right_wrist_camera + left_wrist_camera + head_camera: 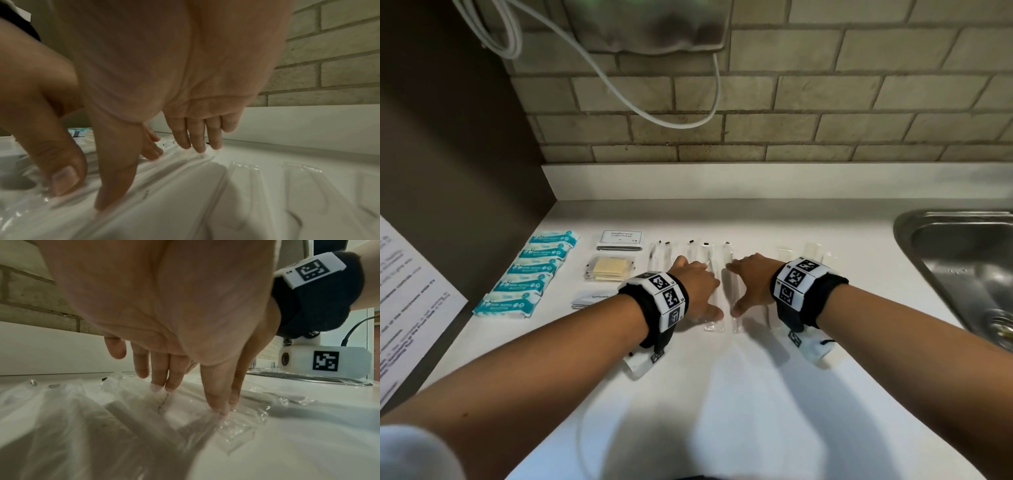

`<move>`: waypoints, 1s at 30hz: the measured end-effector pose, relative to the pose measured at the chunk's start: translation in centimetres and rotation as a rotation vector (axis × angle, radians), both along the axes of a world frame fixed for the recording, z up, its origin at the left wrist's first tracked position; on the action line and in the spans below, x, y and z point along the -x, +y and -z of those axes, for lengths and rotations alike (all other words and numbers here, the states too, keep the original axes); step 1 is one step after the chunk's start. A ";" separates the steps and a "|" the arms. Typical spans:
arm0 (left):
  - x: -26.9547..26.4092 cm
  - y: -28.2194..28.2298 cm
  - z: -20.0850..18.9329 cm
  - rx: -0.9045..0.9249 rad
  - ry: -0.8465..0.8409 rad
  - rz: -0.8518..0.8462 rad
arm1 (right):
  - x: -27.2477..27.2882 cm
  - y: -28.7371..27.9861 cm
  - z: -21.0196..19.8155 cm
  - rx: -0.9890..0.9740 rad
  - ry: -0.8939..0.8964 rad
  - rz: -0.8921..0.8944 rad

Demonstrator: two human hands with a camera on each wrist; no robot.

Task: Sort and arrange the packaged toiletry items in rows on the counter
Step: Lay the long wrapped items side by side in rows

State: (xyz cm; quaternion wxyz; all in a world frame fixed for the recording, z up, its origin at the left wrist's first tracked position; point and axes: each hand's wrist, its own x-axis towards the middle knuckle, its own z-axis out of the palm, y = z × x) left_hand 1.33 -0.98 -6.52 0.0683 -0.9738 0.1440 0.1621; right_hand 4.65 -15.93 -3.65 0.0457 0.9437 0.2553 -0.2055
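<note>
Both hands are squaring up the row of long clear-plastic-wrapped white toothbrushes [714, 274] on the white bench [722, 394], which reads as the aligning step of the sort. The left hand [697, 286] lies flat with straight fingers pressing the wrappers, and the right hand [751, 282] does the same just beside it, thumb and fingertips spread wide and holding nothing; the wrist views show fingertips [158, 387] resting on crinkled film. The next move probably calls for sliding the 2 packets between the hands sideways so that gaps and ends match, with light pressure, since the slick film may skid or ride up over a neighbour. Away from the steel sink [962, 260], beyond the toothbrushes, lie 5 teal-and-white wet-wipe sachets [527, 277] in a slanting column, 1 white shampoo sachet [620, 239], 1 clear pack of pale yellow pieces [608, 269] and at least 1 white toothpaste sachet [592, 298]. About 7 toothbrush packets show, though the hands hide some. Between the toothbrushes and the sink lie 3 clear flat packets [810, 251], contents unclear.
</note>
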 end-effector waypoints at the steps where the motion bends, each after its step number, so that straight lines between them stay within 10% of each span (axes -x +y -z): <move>1: 0.1 0.0 -0.2 0.000 -0.010 0.010 | -0.1 0.0 0.0 -0.006 0.002 0.001; 30: 1.8 3.6 -1.6 0.051 -0.020 -0.102 | 2.0 2.4 -0.8 0.025 -0.075 -0.164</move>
